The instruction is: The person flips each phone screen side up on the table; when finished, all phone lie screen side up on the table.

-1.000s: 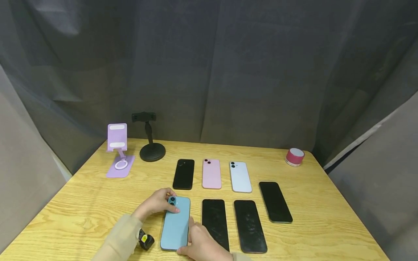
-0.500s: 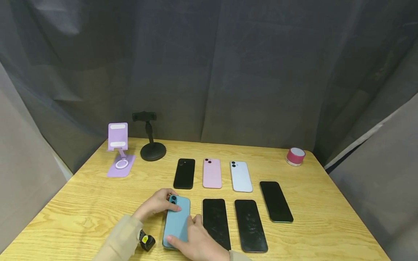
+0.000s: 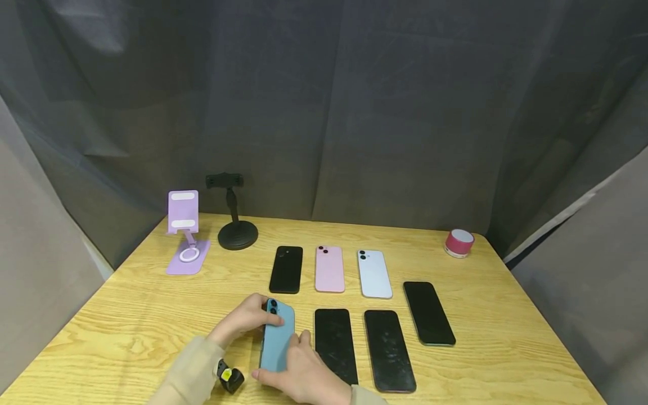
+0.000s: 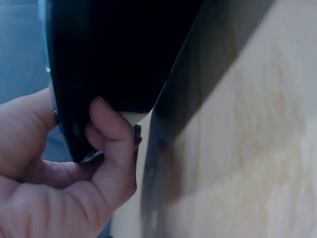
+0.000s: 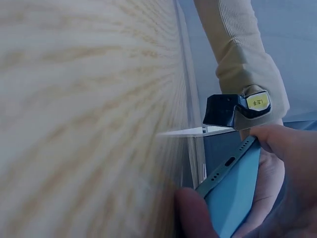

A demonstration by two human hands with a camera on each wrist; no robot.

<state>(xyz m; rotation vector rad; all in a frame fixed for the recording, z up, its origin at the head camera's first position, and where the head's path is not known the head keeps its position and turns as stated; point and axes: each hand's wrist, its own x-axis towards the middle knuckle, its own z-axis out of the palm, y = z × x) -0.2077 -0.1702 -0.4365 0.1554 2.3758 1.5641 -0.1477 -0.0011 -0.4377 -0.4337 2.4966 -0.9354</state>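
A teal-blue smartphone with two stacked camera lenses is tilted up between both hands, its back toward the head camera. My left hand grips its upper left, thumb on the back near the lenses; in the left wrist view the curled fingers lie against its dark screen side. At the lower right edge, my right hand holds the phone between thumb and fingers. The right wrist view shows the phone's bottom edge with its charging port, raised beside the wooden tabletop.
Two dark phones lie right of the hands, a third beyond. Behind lie a black phone, a pink phone and a white phone. At the back stand a purple phone stand, a black stand and a pink-and-white cylinder.
The blue phone has turned and tilted up from lying nearly flat. My right hand has shifted its thumb left across the phone's lower end; my left hand has moved slightly right.
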